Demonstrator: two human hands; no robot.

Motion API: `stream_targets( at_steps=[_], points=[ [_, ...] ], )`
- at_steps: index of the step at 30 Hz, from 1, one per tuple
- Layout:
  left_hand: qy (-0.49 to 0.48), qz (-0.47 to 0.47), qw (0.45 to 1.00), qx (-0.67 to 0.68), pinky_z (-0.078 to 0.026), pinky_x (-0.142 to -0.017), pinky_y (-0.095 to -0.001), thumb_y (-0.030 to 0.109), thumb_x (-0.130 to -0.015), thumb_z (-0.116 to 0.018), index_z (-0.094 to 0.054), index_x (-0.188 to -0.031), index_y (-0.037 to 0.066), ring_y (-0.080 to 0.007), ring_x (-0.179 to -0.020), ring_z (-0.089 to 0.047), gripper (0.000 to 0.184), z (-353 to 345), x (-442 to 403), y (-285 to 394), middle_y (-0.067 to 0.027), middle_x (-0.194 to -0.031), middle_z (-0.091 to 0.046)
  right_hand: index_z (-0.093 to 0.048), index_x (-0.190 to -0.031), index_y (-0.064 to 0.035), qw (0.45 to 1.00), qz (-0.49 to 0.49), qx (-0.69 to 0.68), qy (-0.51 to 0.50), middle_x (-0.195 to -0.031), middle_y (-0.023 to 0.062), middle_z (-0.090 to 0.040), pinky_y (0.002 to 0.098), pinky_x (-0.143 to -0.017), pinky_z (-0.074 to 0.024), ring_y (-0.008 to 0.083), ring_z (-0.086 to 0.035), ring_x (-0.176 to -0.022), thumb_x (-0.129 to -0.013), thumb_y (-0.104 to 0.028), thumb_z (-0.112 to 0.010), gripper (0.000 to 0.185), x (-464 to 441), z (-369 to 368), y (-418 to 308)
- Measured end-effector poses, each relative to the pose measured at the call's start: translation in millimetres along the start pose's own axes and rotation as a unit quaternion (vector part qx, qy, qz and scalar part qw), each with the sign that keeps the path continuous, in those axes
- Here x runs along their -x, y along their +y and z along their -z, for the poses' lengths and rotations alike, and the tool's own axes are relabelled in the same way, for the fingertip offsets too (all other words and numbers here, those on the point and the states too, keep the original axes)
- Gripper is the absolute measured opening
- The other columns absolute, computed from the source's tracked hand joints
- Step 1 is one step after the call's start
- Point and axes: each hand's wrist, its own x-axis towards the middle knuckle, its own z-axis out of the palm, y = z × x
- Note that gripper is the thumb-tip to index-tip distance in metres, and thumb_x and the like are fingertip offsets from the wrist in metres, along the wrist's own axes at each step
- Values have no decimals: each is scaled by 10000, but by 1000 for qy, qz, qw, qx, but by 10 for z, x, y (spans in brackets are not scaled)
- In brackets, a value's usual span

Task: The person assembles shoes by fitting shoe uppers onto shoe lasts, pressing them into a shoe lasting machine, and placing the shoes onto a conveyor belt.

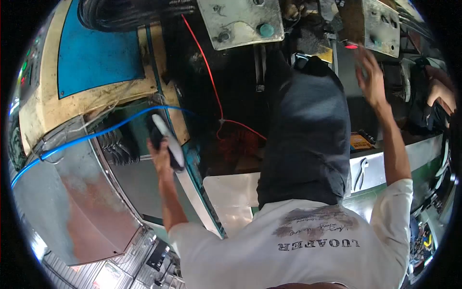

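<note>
My left hand [161,156] is out to the left, closed around a dark shoe [166,139] with a pale, whitish sole facing right. A blue hose [115,126] runs just past the shoe's tip. My right hand [369,79] is raised at the upper right with its fingers stretched out and nothing visible in them. Its fingertips are close to a red button [351,46] beside a worn metal control box [380,29]; whether they touch it, I cannot tell.
Several dark curved pieces [117,147] sit in an opening at the left. A second metal box [240,24] has a green button. Red cable [207,62] hangs near my legs. Pliers [361,173] lie on a metal ledge. Another person's hand [440,94] shows at far right.
</note>
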Motion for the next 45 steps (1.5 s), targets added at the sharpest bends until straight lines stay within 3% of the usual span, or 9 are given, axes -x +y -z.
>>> stream_targets(
  at_steps=[5,9,19,24,26,29,35,38,45],
  points=[
    [85,-109,837,-530,-511,-1048,-546,198,-898,-722,-175,-1711,250,-503,-1222,-616,982,758,-938,-799,-358,-1604,-322,-674,-1314,15,973,-142,-58,-172,-1475,259,-582,454,-1109,-504,448,-580,-1344,-963,-18,-617,357,1194,-313,20],
    [115,-115,808,-566,-519,-1029,-627,126,-841,-673,-89,-1706,416,-637,-1229,-562,1083,776,-1240,-969,-423,-1659,-154,-686,-1279,44,966,-142,-28,-213,-1426,261,-620,443,-1084,-524,429,-607,-1329,-985,-3,-581,315,1388,-310,44],
    [68,18,762,-644,-590,-958,-600,249,-959,-639,22,-1686,440,-554,-1232,-632,1001,1156,-1654,-795,-316,-1715,-148,-687,-1253,11,971,-137,-26,-192,-1258,267,-698,476,-989,-548,460,-668,-1173,-971,-48,-561,315,881,-397,-223],
    [68,-31,834,-546,-497,-1024,-628,436,-977,-625,-99,-1693,395,-482,-1301,-600,889,1710,-2317,-1410,-225,-1614,-419,-673,-1285,2,963,-173,-18,-205,-1249,272,-695,473,-962,-551,468,-668,-1168,-961,-47,-550,350,865,-366,-320],
    [78,48,793,-602,-590,-890,-570,306,-969,-600,-103,-1694,377,-478,-1214,-653,882,1726,-2427,-1258,-313,-1710,-185,-667,-1307,-5,955,-194,-17,-223,-1259,267,-696,465,-973,-549,467,-662,-1185,-961,-46,-553,366,809,-289,-452],
    [76,-118,706,-694,-588,-884,-579,392,-941,-663,-324,-1609,218,-422,-1236,-652,769,2307,-3057,-2067,-285,-1656,-301,-662,-1326,-14,960,-206,-24,-189,-1259,258,-703,461,-989,-545,479,-656,-1192,-974,-64,-567,368,958,-319,-371],
    [-27,-130,635,-761,-576,-925,-666,361,-971,-683,-389,-1547,160,-600,-1384,-467,678,2645,-3495,-2318,-220,-1592,-401,-615,-1412,15,937,-267,24,-225,-1284,243,-720,427,-1013,-546,386,-690,-1235,-1109,-183,-485,385,1097,-320,-217],
    [8,-199,594,-779,-554,-943,-709,377,-961,-697,-279,-1610,176,-668,-1412,-377,798,2568,-3442,-2309,-323,-1633,-273,-602,-1430,6,925,-299,54,-227,-1305,247,-706,427,-1037,-535,392,-681,-1244,-1082,-132,-482,393,978,-370,-296],
    [53,28,610,-790,-437,-987,-787,359,-983,-677,-73,-1667,230,-599,-1450,-308,921,1066,-1947,-1380,-388,-1628,-119,-593,-1434,-5,969,-193,26,-153,-1449,223,-607,428,-1108,-498,389,-604,-1334,-958,27,-504,485,841,-400,-592]
  ],
)
